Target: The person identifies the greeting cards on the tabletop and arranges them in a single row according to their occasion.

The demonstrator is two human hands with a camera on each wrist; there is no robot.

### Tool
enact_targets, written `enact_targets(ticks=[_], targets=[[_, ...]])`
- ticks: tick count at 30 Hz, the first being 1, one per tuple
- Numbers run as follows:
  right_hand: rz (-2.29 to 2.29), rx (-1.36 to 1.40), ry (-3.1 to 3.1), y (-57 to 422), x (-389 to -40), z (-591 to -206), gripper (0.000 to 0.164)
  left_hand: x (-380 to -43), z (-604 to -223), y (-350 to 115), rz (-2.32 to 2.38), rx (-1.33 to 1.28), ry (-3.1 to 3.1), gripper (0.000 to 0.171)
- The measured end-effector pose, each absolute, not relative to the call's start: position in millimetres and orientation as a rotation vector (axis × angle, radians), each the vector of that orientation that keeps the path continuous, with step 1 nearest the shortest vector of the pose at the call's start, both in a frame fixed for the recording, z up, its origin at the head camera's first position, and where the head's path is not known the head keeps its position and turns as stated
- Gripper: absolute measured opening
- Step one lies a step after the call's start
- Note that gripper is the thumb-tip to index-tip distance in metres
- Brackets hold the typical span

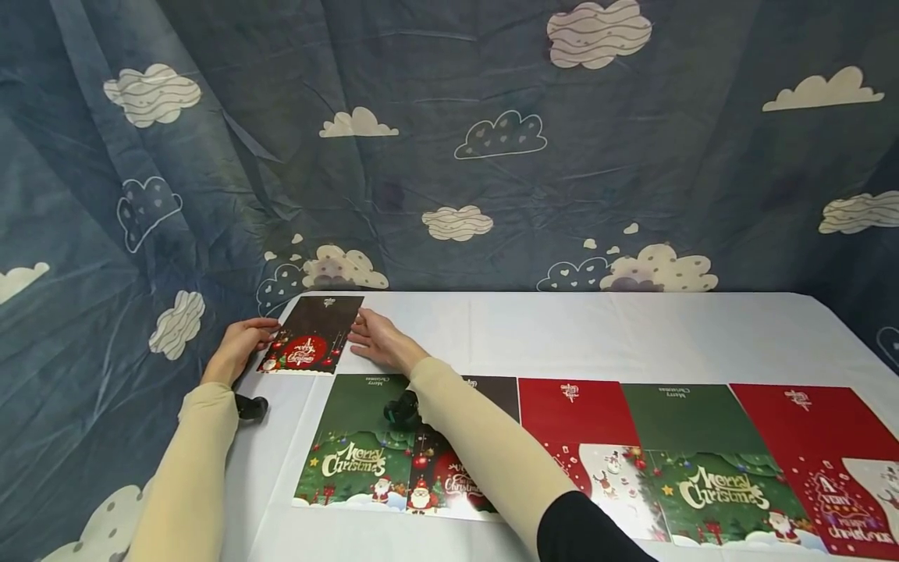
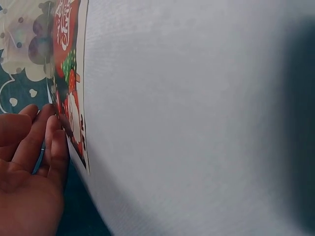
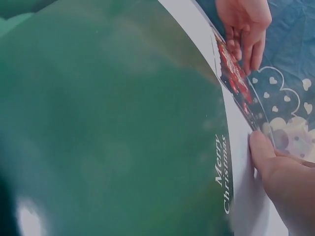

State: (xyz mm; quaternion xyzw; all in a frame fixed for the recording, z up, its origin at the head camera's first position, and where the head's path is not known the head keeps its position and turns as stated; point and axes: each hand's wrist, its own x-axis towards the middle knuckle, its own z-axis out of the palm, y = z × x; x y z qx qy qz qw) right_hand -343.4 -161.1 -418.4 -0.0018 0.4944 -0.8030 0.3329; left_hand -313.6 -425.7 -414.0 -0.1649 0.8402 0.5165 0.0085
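A dark Christmas card (image 1: 325, 316) with a red bauble print lies spread at the far left corner of the white table. At its left edge is my left hand (image 1: 239, 343), its fingertips touching the border. My right hand (image 1: 382, 342) is at the opposite edge. In the left wrist view, the left hand (image 2: 37, 167) has fairly straight fingers along the card's side (image 2: 74, 98). The right wrist view shows the right thumb by the card's edge; the rest of that hand (image 3: 290, 182) is partly cut off.
A row of spread cards runs along the table's front: a green card (image 1: 358, 406), a dark one (image 1: 428, 492) partly under the right forearm, a red one (image 1: 569, 414), another green (image 1: 695, 417) and another red (image 1: 808, 425). A blue cloud-print cloth (image 1: 449, 172) hangs behind.
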Motion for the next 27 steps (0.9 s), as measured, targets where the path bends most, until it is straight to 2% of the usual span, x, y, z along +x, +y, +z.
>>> enact_targets(ticks=[14,27], targets=[[-2.098,-0.02,1.277,-157,-344,-418,0.057,-310,-411,-428,1.619,-0.505,2.643,0.048],[-2.034,-0.231,1.348,-114,-346,-388,0.06,-290,-374,-409,1.631,-0.304,2.666,0.049]])
